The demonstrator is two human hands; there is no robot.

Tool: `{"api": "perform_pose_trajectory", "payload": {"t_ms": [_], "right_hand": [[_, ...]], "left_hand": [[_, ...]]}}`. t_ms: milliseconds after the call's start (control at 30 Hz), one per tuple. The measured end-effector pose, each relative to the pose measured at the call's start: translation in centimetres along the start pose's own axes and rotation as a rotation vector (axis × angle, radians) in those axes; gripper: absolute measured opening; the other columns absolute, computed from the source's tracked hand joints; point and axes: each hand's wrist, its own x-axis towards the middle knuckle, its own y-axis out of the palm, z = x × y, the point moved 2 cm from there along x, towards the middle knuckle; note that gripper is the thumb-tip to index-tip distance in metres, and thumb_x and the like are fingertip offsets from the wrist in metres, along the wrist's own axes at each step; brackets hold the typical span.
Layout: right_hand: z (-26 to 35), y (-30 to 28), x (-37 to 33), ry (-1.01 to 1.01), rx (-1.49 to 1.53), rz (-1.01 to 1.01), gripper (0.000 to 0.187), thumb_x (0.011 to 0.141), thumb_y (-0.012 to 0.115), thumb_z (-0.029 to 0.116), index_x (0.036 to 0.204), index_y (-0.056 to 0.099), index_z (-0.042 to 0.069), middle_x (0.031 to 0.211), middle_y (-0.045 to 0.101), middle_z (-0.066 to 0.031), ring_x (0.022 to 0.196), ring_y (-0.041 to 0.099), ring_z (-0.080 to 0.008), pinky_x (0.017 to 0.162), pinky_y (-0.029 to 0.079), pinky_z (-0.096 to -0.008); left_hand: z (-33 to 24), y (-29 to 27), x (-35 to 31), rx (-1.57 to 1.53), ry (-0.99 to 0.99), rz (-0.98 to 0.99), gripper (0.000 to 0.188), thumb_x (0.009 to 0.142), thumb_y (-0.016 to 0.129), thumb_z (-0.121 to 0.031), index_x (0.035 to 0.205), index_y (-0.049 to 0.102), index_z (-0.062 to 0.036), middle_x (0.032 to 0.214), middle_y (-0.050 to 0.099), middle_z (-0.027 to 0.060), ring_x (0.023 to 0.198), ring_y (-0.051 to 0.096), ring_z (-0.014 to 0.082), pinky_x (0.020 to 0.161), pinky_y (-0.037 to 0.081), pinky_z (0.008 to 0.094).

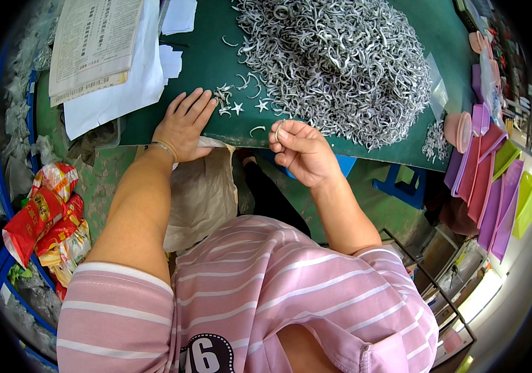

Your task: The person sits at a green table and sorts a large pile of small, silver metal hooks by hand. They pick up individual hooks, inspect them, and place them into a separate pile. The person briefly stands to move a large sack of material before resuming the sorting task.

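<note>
At the table's near edge, my right hand (304, 152) pinches a small curved silvery piece (277, 130) between thumb and forefinger. My left hand (182, 127) lies flat on the green table (207, 62), fingers stretched out and holding nothing. Just beyond its fingertips is a little cluster of silvery pieces (223, 96). Two star-shaped pieces (261, 105) lie between my hands, and a single curved piece (257, 130) rests near the edge. A large heap of curved metallic pieces (340, 68) spreads over the table beyond my right hand.
Printed papers (95, 46) and white sheets (101, 110) lie at the far left. To the right are a small pile of pieces (435, 142), a pink tub (458, 130) and purple bins (499, 211). Red packages (45, 217) sit at lower left; a blue stool (402, 185) stands below the table.
</note>
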Motion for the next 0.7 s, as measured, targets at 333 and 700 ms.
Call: {"api": "perform_pose_trajectory", "payload": {"t_ms": [333,700], "right_hand": [[-0.6,-0.4,0.2,-0.261,-0.426,-0.264,0.011,0.089,0.063,0.005,0.098,0.064,0.000,0.090,0.067,-0.0066,0.071,0.062,-0.0122,0.060,0.051,-0.0233],[-2.1,-2.7,1.3,-1.086,-1.606,-0.387,0.014,0.074,0.069,0.001,0.087,0.063,0.002,0.084,0.062,-0.0116,0.079,0.059,-0.0308,0.069,0.050,-0.0386]], "left_hand": [[0.0,0.2,0.1,-0.009,0.009,-0.024,0.102,0.060,0.076,-0.045,0.143,0.031,-0.0062,0.151,0.027,0.0123,0.141,0.021,0.0284,0.115,0.017,0.0458],[0.0,0.1,0.1,0.007,-0.005,-0.006,0.100,0.062,0.075,-0.047,0.144,0.031,-0.0091,0.151,0.026,0.0093,0.141,0.020,0.0261,0.115,0.016,0.0440]]}}
